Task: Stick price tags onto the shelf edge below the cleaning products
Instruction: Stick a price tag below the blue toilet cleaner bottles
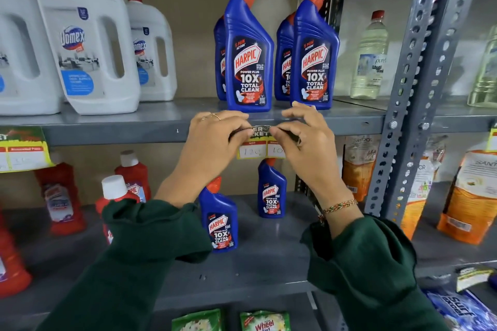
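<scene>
A yellow and green price tag (260, 145) with two white handwritten boxes hangs at the grey shelf edge (113, 134), just below the blue Harpic bottles (248, 62). My left hand (215, 140) pinches the tag's top left corner against the edge. My right hand (306, 137) pinches its top right corner. Both thumbs and forefingers press along the tag's upper strip, and the hands hide its sides. Another price tag (24, 152) is stuck on the same edge at the far left, under the white Domex jugs (86, 37).
Smaller Harpic bottles (219, 220) and red bottles (60, 196) stand on the lower shelf beneath my arms. A perforated grey upright (411, 88) divides the shelving at right. Beyond it are clear bottles (371, 56) and orange pouches (468, 196). Green packets (265, 321) lie at the bottom.
</scene>
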